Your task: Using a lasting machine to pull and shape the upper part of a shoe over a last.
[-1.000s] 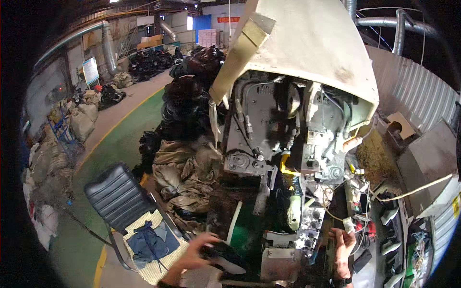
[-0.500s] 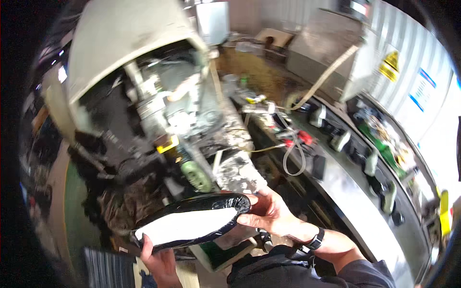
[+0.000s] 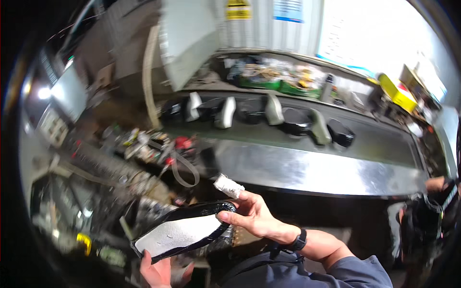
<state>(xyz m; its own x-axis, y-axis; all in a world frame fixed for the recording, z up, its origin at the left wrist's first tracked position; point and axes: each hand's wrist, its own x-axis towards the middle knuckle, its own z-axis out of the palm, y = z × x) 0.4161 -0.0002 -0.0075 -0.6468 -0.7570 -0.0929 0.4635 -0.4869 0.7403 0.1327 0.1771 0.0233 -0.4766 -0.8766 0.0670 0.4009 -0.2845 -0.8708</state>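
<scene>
A steel-fronted bench [image 3: 312,165] runs beneath a pale ribbed wall [image 3: 261,31]. Left: cluttered machinery [image 3: 115,173], partly blurred. The left hand [image 3: 162,273] supports the lower-left end of a black shoe-shaped piece [image 3: 177,235], thumb over its white upward face; the piece is raised, tilted, before the bench. The right hand [image 3: 257,216] pinches the upper-right end. A white item [image 3: 228,185] adjoins its fingers; whether gripped cannot be told. Beyond, black and pale forms [image 3: 274,110] line the bench. Right: a yellow box [image 3: 401,95].
</scene>
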